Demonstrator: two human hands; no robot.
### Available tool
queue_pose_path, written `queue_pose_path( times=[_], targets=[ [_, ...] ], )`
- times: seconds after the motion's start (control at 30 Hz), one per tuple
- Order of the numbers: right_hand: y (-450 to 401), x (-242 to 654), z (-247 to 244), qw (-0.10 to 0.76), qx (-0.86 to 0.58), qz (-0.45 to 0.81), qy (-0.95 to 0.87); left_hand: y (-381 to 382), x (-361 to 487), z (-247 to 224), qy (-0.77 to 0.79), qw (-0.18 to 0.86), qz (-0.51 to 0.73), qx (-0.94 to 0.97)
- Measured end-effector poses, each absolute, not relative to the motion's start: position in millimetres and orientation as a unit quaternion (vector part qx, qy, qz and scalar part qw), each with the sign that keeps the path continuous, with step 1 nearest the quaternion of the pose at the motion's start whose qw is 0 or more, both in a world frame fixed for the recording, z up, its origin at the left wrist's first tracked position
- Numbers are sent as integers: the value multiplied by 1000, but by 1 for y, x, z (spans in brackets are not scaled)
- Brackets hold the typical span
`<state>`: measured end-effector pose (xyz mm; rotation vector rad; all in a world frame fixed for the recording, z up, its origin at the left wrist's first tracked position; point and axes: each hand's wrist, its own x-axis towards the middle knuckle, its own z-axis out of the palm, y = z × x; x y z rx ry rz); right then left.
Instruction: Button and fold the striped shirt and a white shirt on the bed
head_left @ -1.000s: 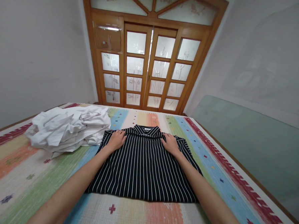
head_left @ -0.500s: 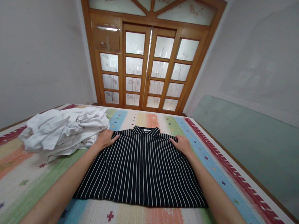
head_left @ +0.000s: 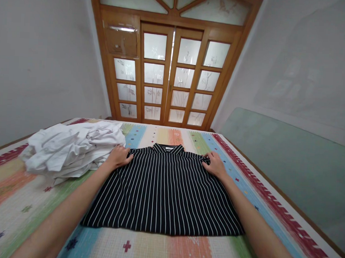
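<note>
A black shirt [head_left: 166, 194] with white stripes lies flat in the middle, its collar at the far side and a straight edge towards me. At its far left corner, my left hand [head_left: 119, 156] pinches the shoulder cloth between thumb and fingers. My right hand [head_left: 215, 164] grips the far right corner the same way, with a bit of cloth slightly lifted at the fingertips. Beside my left hand is a crumpled pile of white cloth [head_left: 70, 148].
The shirt and pile rest on a colourful striped cover [head_left: 151, 249] with small cross and star patterns. A pale green panel [head_left: 289, 162] stands along the right side. Beyond the far edge is a wooden door [head_left: 169, 77] with glass panes, and walls rise at both sides.
My hands have moved a little farther apart, the right one outwards to the right and the left one slightly left. The shirt's far corners and near edge are spread a little wider.
</note>
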<state>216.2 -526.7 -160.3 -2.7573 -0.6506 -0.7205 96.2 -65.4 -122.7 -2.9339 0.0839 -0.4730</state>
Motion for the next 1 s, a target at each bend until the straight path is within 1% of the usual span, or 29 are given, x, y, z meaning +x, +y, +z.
queue_pose_path(
  times=[0.13, 0.23, 0.3, 0.43, 0.53, 0.67, 0.83, 1.0],
  targets=[
    [-528, 214, -163, 150, -947, -219, -181, -68, 91, -125, 44, 87, -218, -971],
    [-527, 214, -163, 175, -944, -246, -132, -71, 88, -131, -11, 59, -242, -968],
    [-526, 215, -162, 187, -947, -247, -88, -73, 88, -134, -63, 30, -222, -972],
    [-524, 215, -157, 206, -962, -175, -41, -69, 91, -135, -131, -45, -155, -978],
    [-526, 215, -154, 203, -969, -132, -45, -62, 93, -132, -136, -80, -126, -979],
    [-530, 216, -154, 205, -971, -106, -58, -54, 92, -128, -142, -93, -89, -981],
    [-531, 217, -151, 212, -971, -95, -58, -47, 94, -126, -136, -176, -53, -974],
    [-531, 219, -147, 207, -973, -88, -59, -37, 100, -122, -136, -187, -3, -973]
  ],
)
